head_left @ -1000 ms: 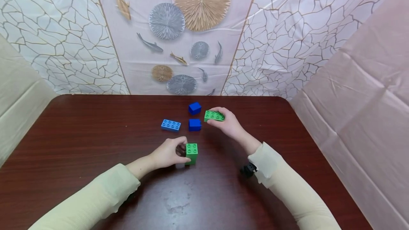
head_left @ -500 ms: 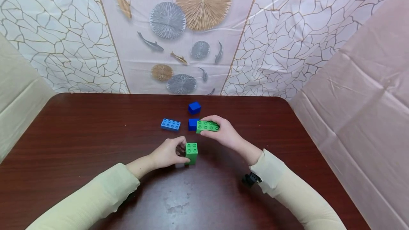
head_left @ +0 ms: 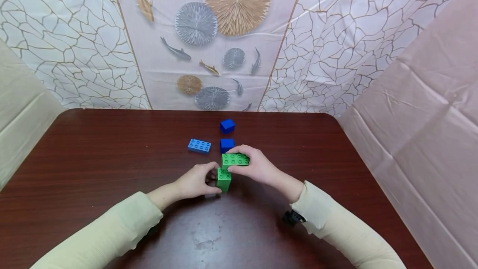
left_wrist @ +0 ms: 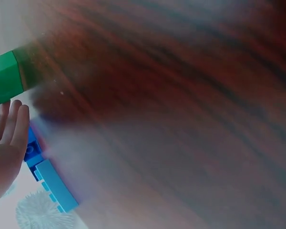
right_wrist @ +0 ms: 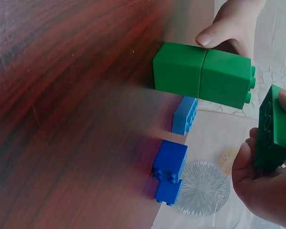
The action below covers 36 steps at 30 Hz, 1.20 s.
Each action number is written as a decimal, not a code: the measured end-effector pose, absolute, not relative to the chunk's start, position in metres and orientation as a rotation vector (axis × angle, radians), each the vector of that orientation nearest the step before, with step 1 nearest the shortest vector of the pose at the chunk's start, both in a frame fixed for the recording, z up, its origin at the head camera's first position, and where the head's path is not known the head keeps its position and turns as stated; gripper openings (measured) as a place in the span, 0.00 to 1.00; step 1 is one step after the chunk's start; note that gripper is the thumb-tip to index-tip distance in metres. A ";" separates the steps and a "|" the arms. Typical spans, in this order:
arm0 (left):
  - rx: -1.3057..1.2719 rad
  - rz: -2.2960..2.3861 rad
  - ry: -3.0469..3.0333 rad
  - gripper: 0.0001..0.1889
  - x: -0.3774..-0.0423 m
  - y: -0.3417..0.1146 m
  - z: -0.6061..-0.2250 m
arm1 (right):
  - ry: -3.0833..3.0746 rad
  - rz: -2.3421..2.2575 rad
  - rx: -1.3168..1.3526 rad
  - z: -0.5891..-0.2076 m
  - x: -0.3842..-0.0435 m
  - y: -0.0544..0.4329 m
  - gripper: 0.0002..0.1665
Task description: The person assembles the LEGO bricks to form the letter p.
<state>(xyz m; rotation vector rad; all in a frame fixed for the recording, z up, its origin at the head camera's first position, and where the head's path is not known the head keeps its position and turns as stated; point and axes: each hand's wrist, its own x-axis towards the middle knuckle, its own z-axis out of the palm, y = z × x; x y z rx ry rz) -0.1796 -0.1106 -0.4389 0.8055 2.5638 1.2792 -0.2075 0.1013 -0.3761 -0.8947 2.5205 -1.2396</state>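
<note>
Two green bricks (head_left: 224, 183) stand stacked upright on the table, studs up; the seam between them shows in the right wrist view. My left hand (head_left: 192, 181) holds this stack from the left, thumb at the near side and fingers at the far side. Pinched between thumb and fingers of my right hand (head_left: 263, 168) is a long green brick (head_left: 236, 160) with two rows of studs, lying level. It hangs just above the stack, overlapping its top in the head view. A gap separates it from the stack's studs (right_wrist: 250, 85) in the right wrist view.
A dark blue brick (head_left: 227, 144) lies just behind the right hand, another dark blue brick (head_left: 227, 126) farther back. To their left lies a lighter blue brick (head_left: 199, 145), studs up. The brown table (head_left: 93, 169) ends at a patterned cloth (head_left: 213, 74).
My right hand has carried the long green brick left and nearer, from beside the dark blue bricks to over the green stack. The left hand has stayed at the stack.
</note>
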 end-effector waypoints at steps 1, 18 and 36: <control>0.811 1.273 2.571 0.21 -0.179 -0.111 -0.439 | 2.518 -1.236 -0.908 -0.377 -0.207 0.101 0.22; 0.775 1.410 2.597 0.12 -0.179 -0.104 -0.428 | 2.510 -1.125 -0.971 -0.382 -0.201 0.098 0.21; 0.770 1.397 2.593 0.12 -0.179 -0.107 -0.428 | 2.596 -1.006 -1.106 -0.387 -0.197 0.098 0.21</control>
